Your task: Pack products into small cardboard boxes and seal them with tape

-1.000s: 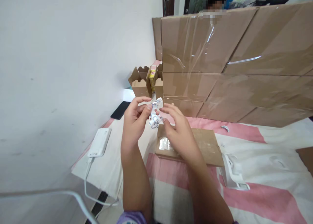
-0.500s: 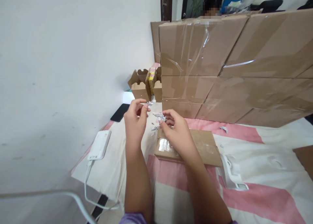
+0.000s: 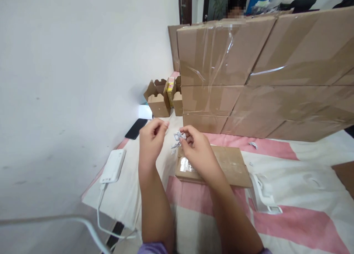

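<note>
My right hand (image 3: 197, 143) pinches a small white paper cutout (image 3: 177, 136) with dark outlines, just above the near-left part of a flat cardboard box (image 3: 229, 165). Left of it, my left hand (image 3: 152, 139) is closed, thumb and forefinger pressed together; whatever is between them is too small to make out. A gap separates the two hands. Small paper scraps (image 3: 173, 151) lie on the cloth beside the box's left end, below the cutout.
A white power bank (image 3: 113, 166) with a cable and a black phone (image 3: 136, 129) lie on the left. Open small cartons (image 3: 159, 105) stand behind. Stacked taped boxes (image 3: 215, 58) form a wall ahead. A white tape dispenser (image 3: 264, 196) sits right; a person's head shows beyond the boxes.
My left hand has moved slightly down and back, and the paper scrap at its fingertips no longer shows. The cutout in my right hand has turned and shows its outlined face.
</note>
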`<action>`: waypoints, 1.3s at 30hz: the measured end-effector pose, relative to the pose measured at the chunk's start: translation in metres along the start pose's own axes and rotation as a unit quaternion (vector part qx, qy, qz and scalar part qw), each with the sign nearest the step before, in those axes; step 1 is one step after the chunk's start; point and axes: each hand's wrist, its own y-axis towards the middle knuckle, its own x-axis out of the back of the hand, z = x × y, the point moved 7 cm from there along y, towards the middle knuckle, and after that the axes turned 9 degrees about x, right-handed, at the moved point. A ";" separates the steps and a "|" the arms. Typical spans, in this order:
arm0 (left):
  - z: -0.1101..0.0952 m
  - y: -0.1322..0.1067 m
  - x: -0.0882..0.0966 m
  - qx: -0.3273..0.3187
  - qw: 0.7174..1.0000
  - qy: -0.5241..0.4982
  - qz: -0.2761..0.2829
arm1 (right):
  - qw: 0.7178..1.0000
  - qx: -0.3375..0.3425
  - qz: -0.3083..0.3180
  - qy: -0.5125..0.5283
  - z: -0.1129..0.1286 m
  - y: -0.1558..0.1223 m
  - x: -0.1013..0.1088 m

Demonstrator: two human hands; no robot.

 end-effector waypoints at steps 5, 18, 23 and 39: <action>0.031 0.006 0.024 0.087 0.994 0.038 -0.048 | 1.000 -0.018 -0.020 0.011 -0.005 -0.001 0.004; 0.013 -0.001 0.000 0.054 0.994 0.064 0.072 | 0.999 -0.006 -0.030 -0.014 -0.002 0.002 0.000; -0.011 -0.011 -0.001 -0.039 0.991 0.090 0.091 | 1.000 -0.009 -0.029 -0.004 -0.003 0.002 0.000; -0.047 -0.026 -0.009 -0.191 0.970 0.110 0.098 | 0.984 -0.010 -0.034 0.176 -0.002 0.005 -0.002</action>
